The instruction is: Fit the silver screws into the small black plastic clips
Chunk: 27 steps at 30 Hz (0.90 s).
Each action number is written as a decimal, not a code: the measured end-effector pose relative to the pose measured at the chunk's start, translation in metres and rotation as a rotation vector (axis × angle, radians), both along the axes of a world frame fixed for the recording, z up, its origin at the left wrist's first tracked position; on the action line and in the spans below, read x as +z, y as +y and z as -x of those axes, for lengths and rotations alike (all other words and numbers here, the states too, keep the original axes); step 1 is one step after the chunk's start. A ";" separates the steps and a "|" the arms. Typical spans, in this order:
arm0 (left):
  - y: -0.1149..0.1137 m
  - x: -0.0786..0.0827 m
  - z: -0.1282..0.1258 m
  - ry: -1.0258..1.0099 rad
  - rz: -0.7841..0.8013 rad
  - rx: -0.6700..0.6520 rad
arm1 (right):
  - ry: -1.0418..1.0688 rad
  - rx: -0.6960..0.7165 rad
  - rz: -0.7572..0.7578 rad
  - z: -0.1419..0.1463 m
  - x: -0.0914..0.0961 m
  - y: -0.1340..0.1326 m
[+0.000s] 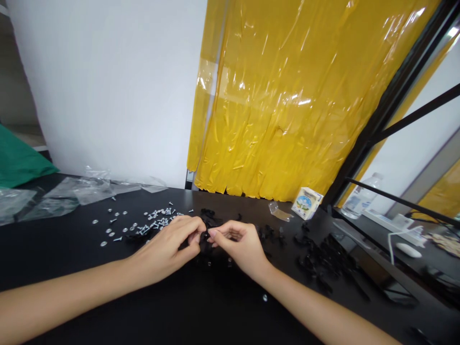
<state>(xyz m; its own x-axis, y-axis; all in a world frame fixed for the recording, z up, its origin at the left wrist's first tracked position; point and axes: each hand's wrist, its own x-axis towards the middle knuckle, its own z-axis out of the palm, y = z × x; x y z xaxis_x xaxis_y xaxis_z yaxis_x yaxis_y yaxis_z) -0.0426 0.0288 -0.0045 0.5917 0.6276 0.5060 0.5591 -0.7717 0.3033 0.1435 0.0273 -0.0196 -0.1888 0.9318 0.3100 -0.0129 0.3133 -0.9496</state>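
Over the middle of the black table [172,306], my left hand [176,242] and my right hand [239,244] meet, fingertips almost touching. Both have their fingers closed in a pinch around a small dark piece, mostly hidden by the fingers; its kind cannot be made out. Just beyond my left hand lies a heap of silver screws [156,220], with several round metal washers [109,231] scattered to its left. Small black parts [208,215] lie behind the fingertips. A single washer [265,297] rests below my right wrist.
On the right are a pile of black parts [323,258], a dark flat panel [381,273], a small printed box [307,203] and a water bottle [361,196] beyond a black frame bar. Clear plastic bags [89,187] lie at the back left. A yellow plastic curtain [273,105] hangs behind.
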 end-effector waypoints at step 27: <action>0.008 -0.004 0.000 -0.232 0.212 0.131 | 0.061 0.051 0.066 0.001 0.004 0.003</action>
